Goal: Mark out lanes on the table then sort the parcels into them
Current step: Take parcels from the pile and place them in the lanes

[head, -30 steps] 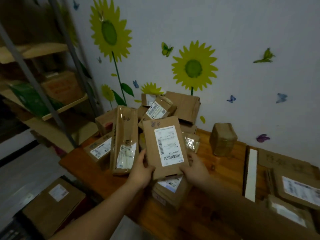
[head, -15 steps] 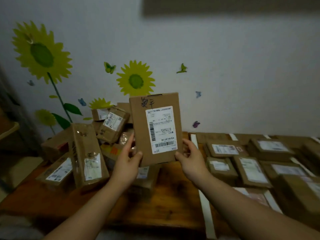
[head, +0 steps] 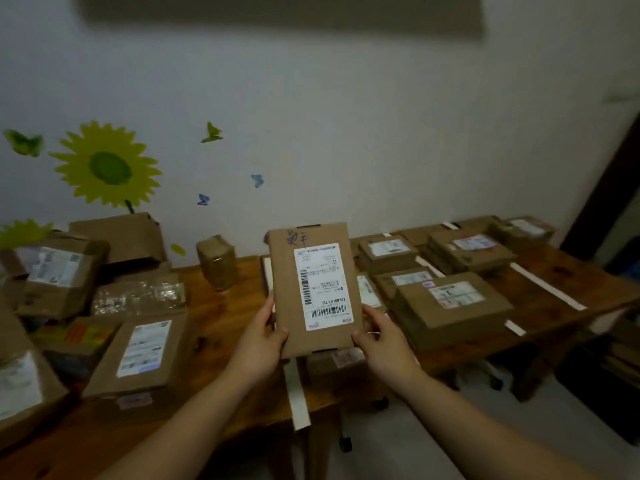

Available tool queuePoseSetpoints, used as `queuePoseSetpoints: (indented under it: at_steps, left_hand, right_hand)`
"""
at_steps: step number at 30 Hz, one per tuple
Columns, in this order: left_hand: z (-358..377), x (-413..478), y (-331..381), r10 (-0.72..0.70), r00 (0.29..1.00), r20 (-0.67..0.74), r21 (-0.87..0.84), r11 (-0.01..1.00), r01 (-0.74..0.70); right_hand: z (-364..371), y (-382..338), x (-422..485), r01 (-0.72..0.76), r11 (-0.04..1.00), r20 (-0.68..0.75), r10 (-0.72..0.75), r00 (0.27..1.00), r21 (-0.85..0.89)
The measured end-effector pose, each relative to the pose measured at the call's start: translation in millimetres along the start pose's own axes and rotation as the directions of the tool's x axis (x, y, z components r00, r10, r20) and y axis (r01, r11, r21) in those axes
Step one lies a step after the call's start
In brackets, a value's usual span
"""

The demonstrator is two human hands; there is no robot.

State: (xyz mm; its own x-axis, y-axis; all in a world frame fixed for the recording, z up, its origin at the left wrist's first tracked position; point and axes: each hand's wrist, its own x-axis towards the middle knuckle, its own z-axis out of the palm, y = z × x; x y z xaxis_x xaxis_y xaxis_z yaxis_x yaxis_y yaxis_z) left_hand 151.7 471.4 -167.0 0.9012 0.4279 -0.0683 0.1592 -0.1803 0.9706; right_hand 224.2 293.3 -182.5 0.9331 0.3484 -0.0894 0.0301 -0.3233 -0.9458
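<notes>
Fingers [head: 269, 306] of both hands curl round one flat brown parcel [head: 313, 292], held upright above the tabletop [head: 228, 323].
The left hand [head: 263, 336] grips its lower left edge, the right hand [head: 381, 337] its lower right corner. At the left lie unsorted parcels [head: 138, 351]; a white strip [head: 298, 393] runs beneath the held one; sorted parcels [head: 453, 306] sit at the right.

Home parcel-sorting room: sunflower decal [head: 105, 168], labelled parcels [head: 453, 308] crowding wooden table [head: 228, 317].

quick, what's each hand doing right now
Left hand: grips the lower left edge of the flat parcel, held upright above the table.
Right hand: grips the parcel's lower right edge.
</notes>
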Motion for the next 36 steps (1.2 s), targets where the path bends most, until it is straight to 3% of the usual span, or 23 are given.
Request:
queuePoseSetpoints:
  at_steps: [7, 13, 15, 17, 19, 21, 26, 30, 36]
  left_hand:
    - [138.0, 16.9, 27.9, -0.142, 0.976, 0.164, -0.021, 0.989, 0.148]
    - [209.1, 37.9, 50.6, -0.199, 0.939, 0.282, 0.185, 0.971, 0.15]
    - [222.7, 41.6, 56.4, -0.169, 0.965, 0.198, 0.134, 0.98, 0.144]
    - [233.1, 48.7, 57.0, -0.216, 0.973, 0.082, -0.021, 0.976, 0.218]
    - [242.2, 54.5, 57.9, -0.309, 0.94, 0.149, -0.171, 0.928, 0.332]
    - [247.1, 66.9, 55.7, -0.326, 0.925, 0.193, -0.191, 0.913, 0.361]
    - [237.9, 132.2, 49.4, -0.237, 0.971, -0.029, -0.145, 0.962, 0.231]
    - [242.7, 187.0, 44.2, -0.164, 0.986, 0.03, -0.036, 0.986, 0.165]
    - [256.6, 236.2, 26.9, -0.207, 0.97, 0.13, 0.157, 0.97, 0.186]
  right_hand:
    - [-137.2, 43.0, -4.8, -0.018, 0.999, -0.062, 0.02, 0.998, 0.029]
    - [-242.1, 56.1, 24.2, -0.008, 0.987, -0.217, 0.044, 0.975, 0.162]
    - [-260.5, 60.5, 37.5, -0.038, 0.978, -0.27, 0.094, 0.958, 0.207]
    - [-267.1, 64.2, 51.3, -0.059, 0.948, -0.309, 0.16, 0.937, 0.311]
    - [-263.5, 67.5, 66.0, -0.076, 0.913, -0.312, 0.214, 0.926, 0.401]
    - [-256.9, 73.6, 82.4, -0.096, 0.903, -0.306, 0.24, 0.921, 0.419]
    - [-254.3, 77.6, 131.6, -0.139, 0.985, -0.338, 0.165, 0.927, 0.099]
    - [-255.0, 79.5, 181.0, -0.143, 0.974, -0.278, 0.091, 0.956, -0.173]
    - [-256.8, 96.7, 233.9, -0.25, 0.897, -0.24, 0.168, 0.956, -0.365]
